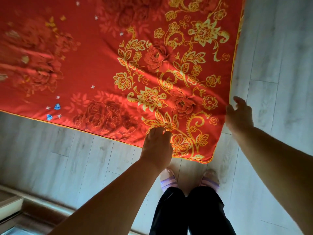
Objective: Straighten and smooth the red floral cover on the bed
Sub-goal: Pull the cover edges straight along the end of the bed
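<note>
head view, looking down at a bed corner. red cover point(94, 72) with gold floral print and a yellow piped edge lies spread over the bed, filling the upper part of the frame; its near corner points toward the person's feet. shallow creases run through the gold-print area near the corner; the far left part is blurred.

left hand point(156, 146) rests on the cover at its near edge, just left of the corner, fingers curled down onto the cloth; cannot tell whether it pinches the fabric or only presses on it. right hand point(238, 114) is at the cover's right edge, above the corner, fingers spread wide and loose, thumb side touching or just beside the piping; holding nothing visible.

pale wood-plank floor point(274, 68) shows below and right of the bed. two feet in lilac striped slippers point(168, 179) stand just below the corner, dark trousers point(191, 212) above them. a dark baseboard or threshold strip crosses the lower left.
</note>
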A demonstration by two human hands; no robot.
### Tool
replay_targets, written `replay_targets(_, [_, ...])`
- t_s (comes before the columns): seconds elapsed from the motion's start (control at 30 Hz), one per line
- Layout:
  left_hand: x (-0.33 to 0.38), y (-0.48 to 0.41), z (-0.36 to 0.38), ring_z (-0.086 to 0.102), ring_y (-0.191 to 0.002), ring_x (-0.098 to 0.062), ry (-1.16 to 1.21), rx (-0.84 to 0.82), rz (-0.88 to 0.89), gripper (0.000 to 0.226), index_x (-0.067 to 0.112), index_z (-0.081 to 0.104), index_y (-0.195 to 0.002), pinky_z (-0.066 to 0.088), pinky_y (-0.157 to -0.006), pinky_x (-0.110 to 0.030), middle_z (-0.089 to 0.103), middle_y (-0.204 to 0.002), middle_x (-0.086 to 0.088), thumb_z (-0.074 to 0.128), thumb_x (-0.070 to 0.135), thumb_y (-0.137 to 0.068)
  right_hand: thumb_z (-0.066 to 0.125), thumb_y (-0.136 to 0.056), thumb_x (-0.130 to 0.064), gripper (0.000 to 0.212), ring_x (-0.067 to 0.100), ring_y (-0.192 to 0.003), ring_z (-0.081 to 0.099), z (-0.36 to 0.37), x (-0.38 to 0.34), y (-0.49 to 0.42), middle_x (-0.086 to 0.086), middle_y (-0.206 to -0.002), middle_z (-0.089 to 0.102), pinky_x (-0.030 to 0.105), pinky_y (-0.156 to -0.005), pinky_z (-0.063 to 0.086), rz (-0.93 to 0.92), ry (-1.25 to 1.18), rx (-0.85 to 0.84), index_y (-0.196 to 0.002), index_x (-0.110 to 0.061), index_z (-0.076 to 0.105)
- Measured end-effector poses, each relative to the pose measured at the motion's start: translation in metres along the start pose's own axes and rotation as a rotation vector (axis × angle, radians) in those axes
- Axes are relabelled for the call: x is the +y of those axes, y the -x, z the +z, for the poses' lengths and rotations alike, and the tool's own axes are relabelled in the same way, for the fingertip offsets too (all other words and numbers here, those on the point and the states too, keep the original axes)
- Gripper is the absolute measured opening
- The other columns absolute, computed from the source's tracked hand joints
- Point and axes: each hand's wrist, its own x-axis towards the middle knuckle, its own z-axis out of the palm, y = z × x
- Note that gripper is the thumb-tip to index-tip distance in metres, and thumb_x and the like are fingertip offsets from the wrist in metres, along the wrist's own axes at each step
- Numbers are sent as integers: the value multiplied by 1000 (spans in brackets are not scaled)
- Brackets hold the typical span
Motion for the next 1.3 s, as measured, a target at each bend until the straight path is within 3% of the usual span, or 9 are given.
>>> replay_targets(0.07, [3, -1, -6, 37, -127, -28, -21, -10, 1, 35, 14, 53, -124, 36, -106, -37, 47, -135, -10, 48, 21, -90, 37, -98, -36, 41, 33, -123, 47, -7, 0, 5, 9, -146, 37, 40, -88, 47, -222, 322, -133, -138, -33, 38])
replay_targets(0.13, [8, -6, -15, 36, -127, -27, -59, -18, 6, 35, 14, 52, -125, 35, -105, -36, 46, -136, -9, 47, 23, -91, 35, -97, -37, 41, 39, -126, 39, -17, -8, 7, 13, -144, 36, 48, -95, 43, -209, 553, -139, -137, -30, 42])
replay_targets(0.23, [17, -15, -27, 34, -129, -26, -90, -41, -22, 36, 16, 51, -126, 33, -108, -36, 44, -137, -8, 47, 24, -90, 43, -93, -32, 42, 36, -122, 42, -25, -25, 8, 11, -141, 40, 50, -94, 47, -453, 523, -52, -135, -28, 41])
replay_targets(0.3, [22, -23, -33, 32, -132, -26, -121, -61, -50, 40, 18, 48, -130, 29, -111, -36, 40, -141, -8, 46, 26, -91, 42, -95, -30, 44, 30, -129, 39, -23, -24, 4, 2, -149, 34, 48, -98, 46, -638, 656, -238, -138, -32, 34])
replay_targets(0.43, [44, -42, -48, 31, -133, -26, -126, -51, -172, 43, 18, 46, -132, 29, -112, -37, 40, -142, -7, 44, 26, -90, 40, -95, -33, 44, 36, -121, 41, -39, -36, -18, 15, -136, 43, 47, -95, 43, -351, 729, -261, -133, -11, 42])
replay_targets(0.57, [83, -60, -60, 32, -133, -26, -78, -38, -314, 43, 17, 46, -132, 31, -111, -38, 42, -141, -7, 46, 28, -91, 45, -94, -35, 42, 37, -118, 46, -83, -53, -41, 16, -128, 51, 44, -97, 45, -503, 691, -359, -129, -12, 49])
replay_targets(0.87, [193, -113, -75, 40, -129, -23, 78, -12, -428, 39, 22, 52, -128, 36, -107, -35, 52, -134, -3, 47, 26, -90, 48, -95, -31, 36, 27, -117, 56, -194, -95, -129, 12, -126, 62, 33, -95, 43, -532, 540, -481, -120, -7, 59])
replay_targets(1.03, [219, -169, -74, 47, -122, -29, 168, -31, -515, 36, 15, 52, -127, 45, -100, -40, 53, -129, -10, 49, 25, -92, 54, -92, -29, 33, 34, -102, 64, -191, -116, -185, 16, -99, 70, 32, -81, 46, -512, 483, -548, -105, -2, 66])
replay_targets(1.3, [206, -246, -31, 49, -120, -31, 161, -145, -727, 53, 20, 38, -135, 52, -81, -45, 51, -128, -11, 59, 28, -87, 56, -88, -30, 22, 27, -99, 63, -142, -156, -254, 7, -108, 70, 28, -74, 39, -766, 688, -641, -102, -16, 64])
